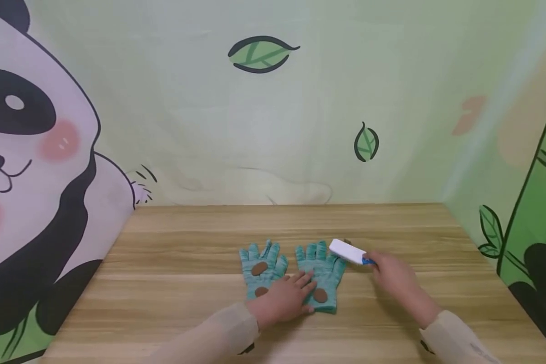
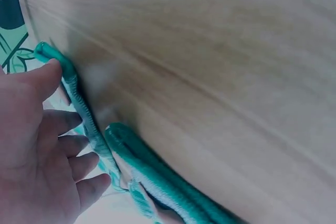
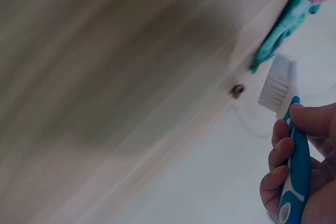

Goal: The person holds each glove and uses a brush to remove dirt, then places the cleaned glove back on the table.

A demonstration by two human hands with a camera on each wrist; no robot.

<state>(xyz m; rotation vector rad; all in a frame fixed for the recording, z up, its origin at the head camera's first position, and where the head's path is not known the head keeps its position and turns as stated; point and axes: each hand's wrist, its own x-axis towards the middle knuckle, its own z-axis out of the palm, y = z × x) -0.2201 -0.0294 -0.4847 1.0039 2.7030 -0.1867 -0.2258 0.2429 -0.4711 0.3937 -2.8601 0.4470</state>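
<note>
Two green knitted gloves with brown oval patches lie side by side on the wooden table, fingers pointing away: the left glove (image 1: 249,275) and the right glove (image 1: 329,275). My left hand (image 1: 285,299) rests with straight fingers on the right glove near its cuff, and its wrist side overlaps the left glove's cuff. In the left wrist view the thumb (image 2: 47,80) lies at a glove's cuff edge. My right hand (image 1: 398,278) grips the blue-and-white handle of a scrubbing brush (image 3: 299,156). The brush's white head (image 1: 347,251) is over the right glove's outer fingertips, its white bristles (image 3: 274,90) facing the table.
A small dark brown speck-like thing (image 3: 237,91) lies on the table (image 1: 186,313) beyond the right glove's fingers. Behind the table rises a pale green printed backdrop (image 1: 186,101) with a panda, leaves and bamboo.
</note>
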